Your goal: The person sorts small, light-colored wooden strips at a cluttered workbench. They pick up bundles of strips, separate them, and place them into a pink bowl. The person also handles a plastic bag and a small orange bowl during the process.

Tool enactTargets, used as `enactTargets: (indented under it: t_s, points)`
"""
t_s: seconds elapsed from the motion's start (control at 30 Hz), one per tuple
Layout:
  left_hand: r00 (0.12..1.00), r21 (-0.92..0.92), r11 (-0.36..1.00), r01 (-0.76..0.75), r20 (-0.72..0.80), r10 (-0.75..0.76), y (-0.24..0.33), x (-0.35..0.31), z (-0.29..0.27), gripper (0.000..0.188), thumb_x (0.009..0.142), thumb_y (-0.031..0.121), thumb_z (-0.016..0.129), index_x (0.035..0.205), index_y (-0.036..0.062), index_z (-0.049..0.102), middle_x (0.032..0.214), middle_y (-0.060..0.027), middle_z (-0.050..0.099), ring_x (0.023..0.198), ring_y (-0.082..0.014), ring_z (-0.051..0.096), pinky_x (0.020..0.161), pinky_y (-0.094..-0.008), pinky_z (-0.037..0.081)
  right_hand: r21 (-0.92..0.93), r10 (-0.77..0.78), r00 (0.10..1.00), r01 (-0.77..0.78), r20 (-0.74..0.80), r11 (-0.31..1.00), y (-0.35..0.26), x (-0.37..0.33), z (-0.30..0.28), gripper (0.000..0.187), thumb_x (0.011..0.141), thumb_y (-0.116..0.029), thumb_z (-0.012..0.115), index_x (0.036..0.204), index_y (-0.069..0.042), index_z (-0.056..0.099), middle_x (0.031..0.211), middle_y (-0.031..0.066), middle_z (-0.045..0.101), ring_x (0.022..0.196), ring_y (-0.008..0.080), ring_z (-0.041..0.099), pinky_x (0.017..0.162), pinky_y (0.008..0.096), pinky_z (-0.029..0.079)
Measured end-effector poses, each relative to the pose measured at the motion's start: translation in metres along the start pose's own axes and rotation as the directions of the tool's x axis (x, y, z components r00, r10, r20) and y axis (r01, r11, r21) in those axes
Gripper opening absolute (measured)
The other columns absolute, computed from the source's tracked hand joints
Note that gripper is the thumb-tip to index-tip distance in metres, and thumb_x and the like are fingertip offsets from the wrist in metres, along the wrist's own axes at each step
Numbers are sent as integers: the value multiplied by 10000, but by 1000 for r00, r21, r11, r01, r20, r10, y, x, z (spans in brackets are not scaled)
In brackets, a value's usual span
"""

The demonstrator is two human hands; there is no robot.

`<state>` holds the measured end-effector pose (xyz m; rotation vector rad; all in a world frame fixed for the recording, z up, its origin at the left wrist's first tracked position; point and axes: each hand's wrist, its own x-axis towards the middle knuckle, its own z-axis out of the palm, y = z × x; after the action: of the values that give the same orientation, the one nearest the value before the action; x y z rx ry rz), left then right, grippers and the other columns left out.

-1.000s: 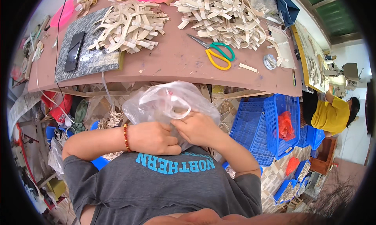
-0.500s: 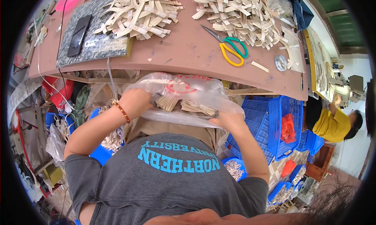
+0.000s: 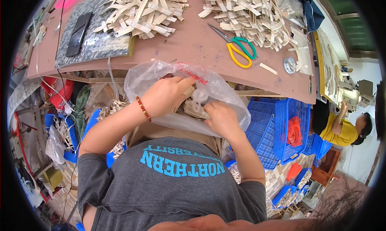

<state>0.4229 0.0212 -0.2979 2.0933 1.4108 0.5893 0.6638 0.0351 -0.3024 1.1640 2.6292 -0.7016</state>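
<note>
A clear plastic bag [image 3: 140, 83] with red print lies in my lap, its mouth gaping toward me. Inside it are bundles of cream strips [image 3: 194, 109]. My left hand [image 3: 167, 95], with a beaded bracelet at the wrist, reaches into the bag with its fingers curled over one bundle; its fingertips are partly hidden. My right hand [image 3: 222, 117] is inside the right side of the mouth, fingers bent down by the strips and a crumpled whitish piece of plastic [image 3: 199, 97]. What its fingers grip is hidden.
On the brown table [image 3: 181, 50] ahead lie two heaps of cream straps [image 3: 144, 12], scissors [image 3: 239, 50] with green and yellow handles, a phone [image 3: 79, 34] and a tape roll [image 3: 289, 65]. Blue crates [image 3: 287, 150] stand at right. Farther right, a person in yellow [image 3: 343, 128] works at a machine.
Both hands have moved from the bag's edges into its mouth, the left going rightward onto a bundle. The bag's far edge has lifted and spread wider.
</note>
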Motion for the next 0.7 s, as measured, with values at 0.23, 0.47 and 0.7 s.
enactTargets:
  t_s: [0.23, 0.47, 0.7]
  points:
    - [940, 207, 958, 199, 235, -246, -1, -3, 16, 733, 683, 193, 753, 1312, 35, 413, 1020, -234, 618, 903, -401, 619, 784, -447, 512, 82, -99, 995, 97, 14, 992, 0, -12, -1, 393, 709, -124, 734, 1075, -60, 606, 1035, 132, 613, 965, 328, 599, 833, 419, 490]
    - [978, 22, 995, 101, 179, -104, -3, -17, -7, 687, 668, 142, 670, 1280, -29, 408, 1046, -250, 604, 937, -422, 604, 808, -453, 503, 168, 11, 992, -32, 124, 985, 8, -8, 2, 383, 787, -197, 691, 1113, -22, 593, 1095, 179, 627, 1040, 367, 590, 864, 437, 483]
    - [855, -839, 379, 390, 483, 189, 22, -9, -77, 726, 635, 185, 800, 1245, -42, 480, 1034, -152, 622, 846, -243, 668, 757, -346, 527, 184, -24, 999, 19, 22, 983, 6, -6, 2, 277, 791, -164, 671, 1010, -12, 597, 977, 182, 639, 966, 372, 605, 836, 452, 479]
